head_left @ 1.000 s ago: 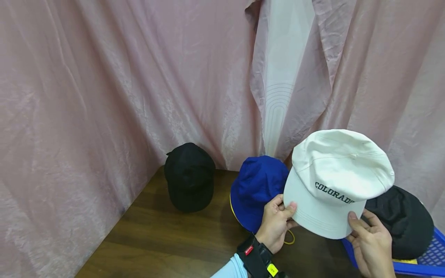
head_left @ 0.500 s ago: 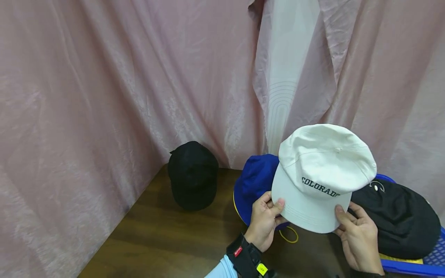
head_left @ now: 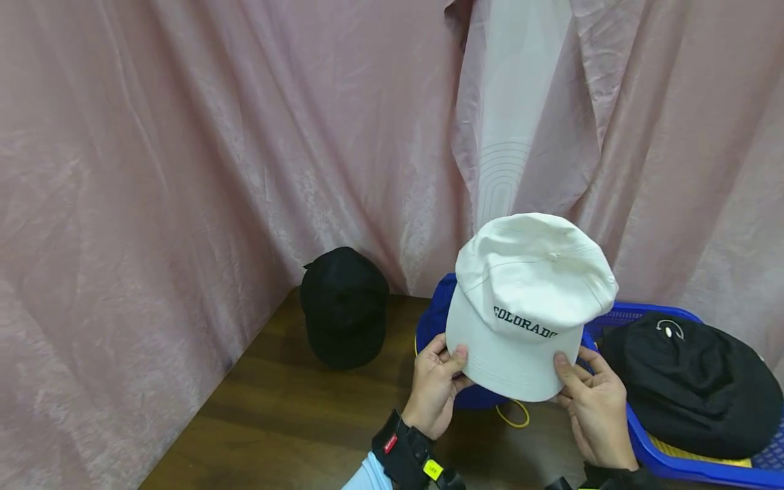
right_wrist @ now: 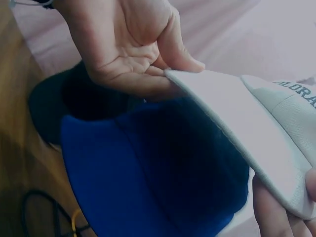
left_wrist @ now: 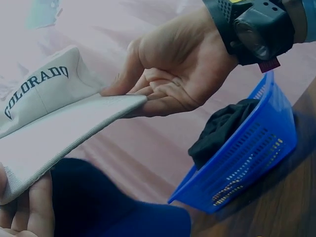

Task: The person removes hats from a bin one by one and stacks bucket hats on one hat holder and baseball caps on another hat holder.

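Both grips pinching white cap [head_left: 527, 306] brim, blue hat [head_left: 436, 320] mostly hidden, probably beneath

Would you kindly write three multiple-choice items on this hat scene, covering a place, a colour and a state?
1. Where does the black hat with the small white emblem lie?
A. in the blue basket
B. on the floor
C. hanging on the curtain

2. What colour is the hat directly behind the white Colorado cap?
A. red
B. blue
C. green

3. How is the white Colorado cap held?
A. lying untouched on the table
B. by one hand only
C. by its brim, with the left hand and the right hand

Answers: 1 A, since the basket's rim surrounds it; 2 B, since blue fabric shows beside and under the brim; 3 C, since a thumb pinches each brim edge.
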Motion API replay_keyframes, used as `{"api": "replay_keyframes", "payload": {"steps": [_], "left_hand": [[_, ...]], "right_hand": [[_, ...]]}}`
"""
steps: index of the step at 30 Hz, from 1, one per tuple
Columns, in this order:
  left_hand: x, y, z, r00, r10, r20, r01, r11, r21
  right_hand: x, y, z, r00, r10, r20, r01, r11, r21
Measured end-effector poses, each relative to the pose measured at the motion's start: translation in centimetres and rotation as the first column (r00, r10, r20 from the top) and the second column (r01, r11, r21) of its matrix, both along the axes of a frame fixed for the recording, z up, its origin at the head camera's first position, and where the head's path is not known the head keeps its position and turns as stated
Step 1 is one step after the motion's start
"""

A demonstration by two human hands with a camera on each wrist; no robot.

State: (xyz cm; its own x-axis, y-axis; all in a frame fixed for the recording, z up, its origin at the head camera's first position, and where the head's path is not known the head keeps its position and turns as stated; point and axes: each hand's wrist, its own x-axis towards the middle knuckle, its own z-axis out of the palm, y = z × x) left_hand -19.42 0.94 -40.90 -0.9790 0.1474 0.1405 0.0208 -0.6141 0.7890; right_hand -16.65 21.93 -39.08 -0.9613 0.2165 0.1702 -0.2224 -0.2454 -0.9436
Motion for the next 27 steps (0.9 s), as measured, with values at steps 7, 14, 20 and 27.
{"api": "replay_keyframes", "payload": {"steps": [7,14,20,27], "left_hand": [[0.2,-2.1,-0.4,1.0,0.029,-0.001,-0.029,1.0,0.0],[0.1,-3.8,-0.7,0.998,0.066,0.016,-0.066,0.998,0.018],[-0.1,-5.2,-0.9,0.995,0.102,0.021,-0.103,0.994,0.035],[0.1,-6.3,-1.7,0.993,0.113,0.036,-0.114,0.993,0.026]], "right_hand": [[0.2,-1.9,0.2,0.999,0.037,0.007,-0.037,0.999,0.008],[0.2,-3.5,0.3,0.996,0.084,-0.005,-0.084,0.996,0.009],[0.2,-5.1,0.4,0.994,0.103,0.029,-0.103,0.995,0.013],[0.4,-6.5,0.3,0.991,0.103,0.088,-0.106,0.994,0.023]]}}
